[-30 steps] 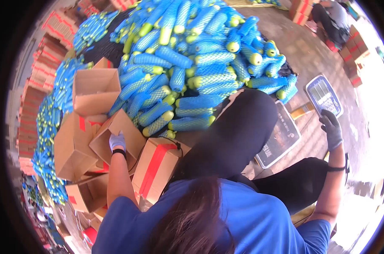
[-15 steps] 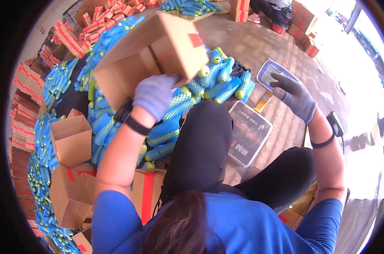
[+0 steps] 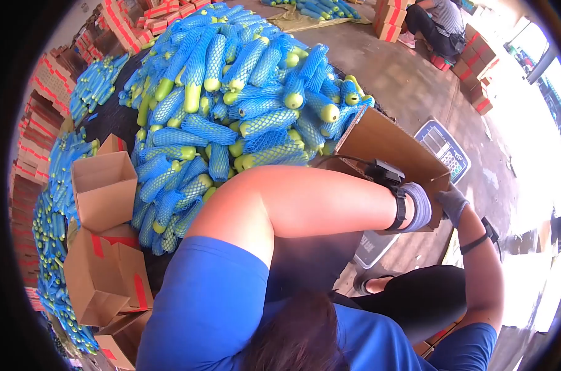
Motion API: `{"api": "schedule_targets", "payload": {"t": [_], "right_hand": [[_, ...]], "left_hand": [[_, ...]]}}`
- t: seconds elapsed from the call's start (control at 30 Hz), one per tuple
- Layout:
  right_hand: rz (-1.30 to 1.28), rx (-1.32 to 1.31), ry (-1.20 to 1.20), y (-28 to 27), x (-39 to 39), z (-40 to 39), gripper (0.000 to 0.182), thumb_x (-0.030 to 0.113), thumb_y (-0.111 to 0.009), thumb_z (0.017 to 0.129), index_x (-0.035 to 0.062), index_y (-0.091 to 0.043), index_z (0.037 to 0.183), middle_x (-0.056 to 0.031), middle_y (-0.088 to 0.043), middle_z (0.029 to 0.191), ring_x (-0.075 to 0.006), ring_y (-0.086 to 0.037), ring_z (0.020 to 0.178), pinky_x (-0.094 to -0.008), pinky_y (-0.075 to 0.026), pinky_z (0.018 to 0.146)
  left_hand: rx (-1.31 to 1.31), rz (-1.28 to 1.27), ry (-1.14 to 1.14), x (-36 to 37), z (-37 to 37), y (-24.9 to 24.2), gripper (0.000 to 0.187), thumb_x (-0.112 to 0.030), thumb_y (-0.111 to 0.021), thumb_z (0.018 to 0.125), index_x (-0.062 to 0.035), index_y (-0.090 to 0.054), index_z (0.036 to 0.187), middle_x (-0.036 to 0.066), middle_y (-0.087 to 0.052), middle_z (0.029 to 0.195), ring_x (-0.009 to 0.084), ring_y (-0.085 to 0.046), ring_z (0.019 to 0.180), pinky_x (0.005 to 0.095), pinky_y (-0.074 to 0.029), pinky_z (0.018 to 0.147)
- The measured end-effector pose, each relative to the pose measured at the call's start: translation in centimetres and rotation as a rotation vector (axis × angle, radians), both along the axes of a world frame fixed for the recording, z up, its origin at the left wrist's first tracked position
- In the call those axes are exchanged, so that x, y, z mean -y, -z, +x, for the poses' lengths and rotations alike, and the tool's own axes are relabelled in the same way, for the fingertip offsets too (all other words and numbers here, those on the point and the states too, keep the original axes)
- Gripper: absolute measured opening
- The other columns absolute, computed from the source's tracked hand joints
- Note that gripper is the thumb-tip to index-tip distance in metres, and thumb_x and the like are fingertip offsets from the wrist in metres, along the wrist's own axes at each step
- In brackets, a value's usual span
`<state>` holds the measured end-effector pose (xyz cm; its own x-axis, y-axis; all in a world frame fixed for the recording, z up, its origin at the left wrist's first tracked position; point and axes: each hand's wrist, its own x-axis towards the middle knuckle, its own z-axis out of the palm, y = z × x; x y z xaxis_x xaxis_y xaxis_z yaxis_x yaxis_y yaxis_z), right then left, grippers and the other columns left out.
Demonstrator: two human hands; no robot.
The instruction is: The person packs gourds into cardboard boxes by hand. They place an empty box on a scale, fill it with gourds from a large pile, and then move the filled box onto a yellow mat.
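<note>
An open cardboard box [image 3: 388,143] stands tilted over the scale platform, its inside facing me. My left hand [image 3: 419,207], in a grey-purple glove, reaches inside the box at its lower right; its fingers are hidden. At the box's right edge my gloved right hand [image 3: 455,205] grips the cardboard. The digital scale's display [image 3: 442,151] shows beyond the box, and part of its platform [image 3: 373,247] is visible below my left forearm. A large heap of green gourds [image 3: 231,93] in blue net sleeves lies to the left of the box.
Open cardboard boxes [image 3: 104,191] are stacked at my left. Taped boxes [image 3: 45,93] line the far left, with more gourds [image 3: 98,83] before them. Another person [image 3: 438,28] crouches at the upper right beside stacked boxes [image 3: 475,55]. Concrete floor [image 3: 354,55] lies beyond the heap.
The box has moved from over the heap to the right, down by the scale. My left arm now crosses my body, and my right hand has come from beside the display onto the box.
</note>
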<state>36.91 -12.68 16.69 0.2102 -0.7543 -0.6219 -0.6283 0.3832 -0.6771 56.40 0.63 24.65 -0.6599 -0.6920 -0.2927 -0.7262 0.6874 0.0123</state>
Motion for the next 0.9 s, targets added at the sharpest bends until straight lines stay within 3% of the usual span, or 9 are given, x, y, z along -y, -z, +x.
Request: {"api": "schedule_targets", "payload": {"t": [0.13,0.23,0.33,0.4,0.57,0.67,0.73,0.8,0.9], "right_hand": [[-0.085,0.121,0.067,5.2,-1.1,-3.9,0.06,-0.001,-0.058,0.087,0.0113,-0.04,0.143,-0.0105,-0.065,0.112,-0.0234,-0.069,0.086,-0.0384,-0.06,0.063],[-0.059,0.19,0.113,4.6,-3.4,-5.5,0.05,-0.001,-0.059,0.085,0.0095,-0.049,0.133,-0.0064,-0.065,0.108,-0.0204,-0.067,0.085,-0.0355,-0.059,0.063],[-0.124,0.147,0.161,6.6,-5.2,-7.3,0.045,0.0,-0.061,0.085,0.0097,-0.052,0.128,-0.0049,-0.065,0.107,-0.0191,-0.067,0.085,-0.0349,-0.058,0.062],[-0.164,0.146,0.123,8.3,-5.5,-9.1,0.045,0.002,-0.062,0.086,0.0102,-0.051,0.128,-0.0051,-0.065,0.107,-0.0189,-0.067,0.085,-0.0344,-0.058,0.062],[-0.009,0.039,0.145,5.8,-6.8,-6.7,0.047,0.012,-0.065,0.092,0.0114,-0.044,0.134,-0.0075,-0.066,0.102,-0.018,-0.066,0.081,-0.0319,-0.056,0.058],[0.097,-0.197,0.063,4.3,-5.1,-6.6,0.051,0.017,-0.064,0.093,0.0105,-0.041,0.138,-0.0071,-0.067,0.095,-0.0174,-0.066,0.079,-0.031,-0.055,0.061],[-0.031,-0.385,-0.157,3.6,-3.8,-7.2,0.064,0.022,-0.063,0.095,0.0113,-0.031,0.15,-0.0076,-0.068,0.09,-0.019,-0.066,0.08,-0.0326,-0.055,0.069],[-0.32,-0.519,-0.248,0.7,-3.1,-5.8,0.077,0.025,-0.063,0.096,0.0117,-0.019,0.157,-0.0125,-0.069,0.096,-0.0211,-0.067,0.083,-0.0346,-0.054,0.078],[-0.435,-0.312,-0.197,0.5,-1.6,-6.1,0.081,0.027,-0.064,0.095,0.0127,-0.016,0.159,-0.0177,-0.068,0.106,-0.024,-0.067,0.094,-0.0361,-0.052,0.086]], "left_hand": [[-0.312,0.079,-0.114,0.0,6.6,-3.2,0.047,-0.049,-0.061,0.089,-0.0103,-0.07,0.114,0.013,-0.073,0.095,0.0341,-0.07,0.092,0.0461,-0.055,0.076],[-0.933,-0.04,-0.459,0.9,17.1,-0.2,0.042,-0.042,-0.061,0.091,-0.0059,-0.068,0.111,0.017,-0.07,0.101,0.0338,-0.067,0.098,0.0426,-0.052,0.085],[-1.007,-0.417,-1.003,2.7,29.2,10.8,0.027,-0.026,-0.063,0.093,-0.0045,-0.068,0.108,0.015,-0.071,0.093,0.0248,-0.069,0.086,0.0342,-0.054,0.08],[-1.064,-0.329,-1.267,1.3,35.0,16.4,0.023,-0.02,-0.066,0.092,-0.0032,-0.067,0.108,0.01,-0.072,0.094,0.0192,-0.067,0.083,0.0315,-0.053,0.081],[-0.736,-0.353,-1.398,1.7,38.8,21.5,0.048,-0.025,-0.074,0.084,-0.0009,-0.06,0.122,0.019,-0.068,0.11,0.0309,-0.066,0.101,0.0407,-0.051,0.093],[-0.383,-0.722,-1.364,7.4,40.7,19.2,0.086,-0.032,-0.081,0.074,-0.004,-0.038,0.144,0.024,-0.049,0.134,0.0387,-0.048,0.126,0.0447,-0.039,0.109],[-0.164,-0.871,-1.364,11.7,42.9,18.6,0.089,-0.039,-0.08,0.075,-0.0039,-0.036,0.144,0.02,-0.048,0.137,0.0349,-0.047,0.128,0.0437,-0.039,0.108],[0.093,-0.629,-1.605,15.4,44.6,18.2,0.095,-0.048,-0.079,0.074,-0.0056,-0.034,0.146,0.015,-0.048,0.137,0.0298,-0.046,0.131,0.0425,-0.041,0.107],[0.337,-0.509,-1.699,18.8,46.1,17.6,0.093,-0.06,-0.079,0.071,-0.008,-0.044,0.14,0.008,-0.056,0.13,0.026,-0.057,0.12,0.0408,-0.049,0.098]]}}
